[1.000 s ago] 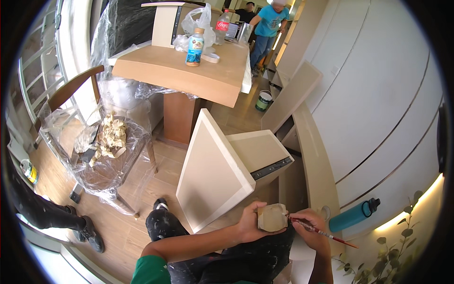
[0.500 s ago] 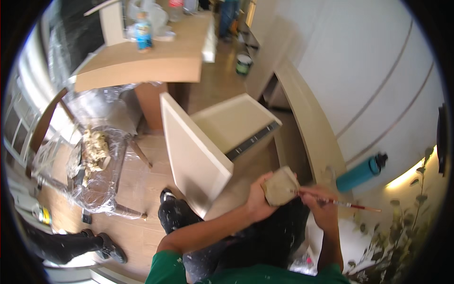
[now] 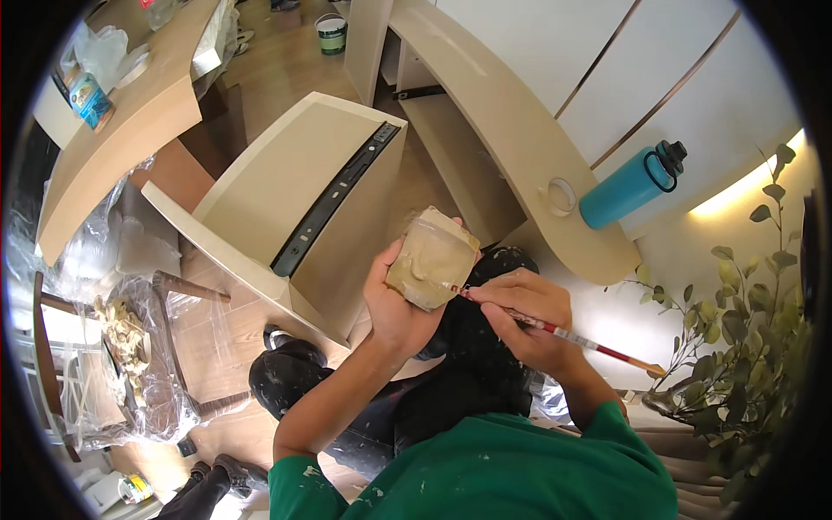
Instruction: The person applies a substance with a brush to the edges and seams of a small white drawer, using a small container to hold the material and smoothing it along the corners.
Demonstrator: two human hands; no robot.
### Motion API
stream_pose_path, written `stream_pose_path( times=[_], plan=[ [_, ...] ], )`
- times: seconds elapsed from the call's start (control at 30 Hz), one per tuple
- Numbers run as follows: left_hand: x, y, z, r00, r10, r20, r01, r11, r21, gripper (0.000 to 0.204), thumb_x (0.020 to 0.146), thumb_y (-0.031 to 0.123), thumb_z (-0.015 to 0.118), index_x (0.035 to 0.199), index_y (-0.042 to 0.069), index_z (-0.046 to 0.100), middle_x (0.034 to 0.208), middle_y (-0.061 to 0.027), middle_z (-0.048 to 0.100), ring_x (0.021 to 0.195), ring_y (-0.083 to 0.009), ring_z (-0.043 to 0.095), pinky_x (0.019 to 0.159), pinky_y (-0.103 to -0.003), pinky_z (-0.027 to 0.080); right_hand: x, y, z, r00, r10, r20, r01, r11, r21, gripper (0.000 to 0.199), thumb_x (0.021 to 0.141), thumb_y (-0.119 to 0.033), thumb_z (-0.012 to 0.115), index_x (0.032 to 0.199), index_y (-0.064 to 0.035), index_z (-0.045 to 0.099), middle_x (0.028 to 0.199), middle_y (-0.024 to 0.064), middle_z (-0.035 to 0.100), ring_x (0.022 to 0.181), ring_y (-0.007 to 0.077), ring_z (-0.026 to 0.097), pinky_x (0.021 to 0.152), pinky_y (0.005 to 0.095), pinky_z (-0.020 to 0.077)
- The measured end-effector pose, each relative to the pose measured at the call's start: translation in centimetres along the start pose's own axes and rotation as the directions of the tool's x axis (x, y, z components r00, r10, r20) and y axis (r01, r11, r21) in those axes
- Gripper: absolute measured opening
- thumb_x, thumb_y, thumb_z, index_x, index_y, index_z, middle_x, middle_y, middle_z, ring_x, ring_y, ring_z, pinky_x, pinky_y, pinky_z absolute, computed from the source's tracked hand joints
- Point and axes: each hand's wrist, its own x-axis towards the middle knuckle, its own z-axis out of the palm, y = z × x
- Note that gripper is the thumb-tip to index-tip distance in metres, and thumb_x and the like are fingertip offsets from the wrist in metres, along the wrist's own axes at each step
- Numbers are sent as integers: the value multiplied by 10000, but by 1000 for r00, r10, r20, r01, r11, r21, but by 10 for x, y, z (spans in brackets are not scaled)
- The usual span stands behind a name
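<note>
My left hand cups a small square tub from below, its inside coated with beige paint. A thin paintbrush with a red and silver handle is pinched in my right hand. The brush's tip reaches the paint at the tub's near right corner; the bristles are hard to make out. Just beyond my left hand, a beige drawer sits on the floor, tilted, with a black metal slide rail along its side. Neither hand touches the drawer.
A curved beige counter on the right bears a roll of tape and a blue bottle. A leafy plant stands near my right arm. Left are a plastic-wrapped chair and a desk. Another person's shoes show lower left.
The view has swung to the right and downward, so the drawer, desk and chair sit farther left. Both hands still hold the tub and brush, now closer to the middle.
</note>
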Motion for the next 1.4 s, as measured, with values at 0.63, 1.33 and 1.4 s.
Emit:
stream_pose_path(
  times=[0.63, 1.33, 1.4],
  plan=[
    [-8, 6, 5, 995, 91, -40, -91, 996, 8, 641, 1019, 384, 387, 1555, 33, 401, 1562, -162, 493, 1431, -367, 474, 1216, -520, 352, 5, -12, -6, 995, 48, -89, -55, 995, -80, 171, 866, 39, 693, 1020, 35, 767, 932, 161, 754, 827, 255, 718, 734, 333, 564],
    [-12, 8, 5, 999, 12, -50, -13, 1000, -22, 661, 1019, 402, 374, 1564, 29, 398, 1570, -160, 489, 1427, -351, 483, 1181, -494, 382, 18, -2, -3, 999, 43, -14, -42, 998, 45, 139, 902, 28, 689, 1021, 31, 762, 926, 132, 760, 834, 242, 699, 747, 337, 541],
    [-12, 9, 8, 998, 14, -57, -15, 1000, -15, 659, 1023, 402, 370, 1563, 26, 398, 1571, -163, 488, 1426, -350, 484, 1187, -489, 377, 16, -5, -2, 999, 36, 7, -37, 996, 87, 140, 918, -8, 666, 1006, 48, 759, 923, 143, 759, 831, 232, 702, 775, 336, 543]
  ],
)
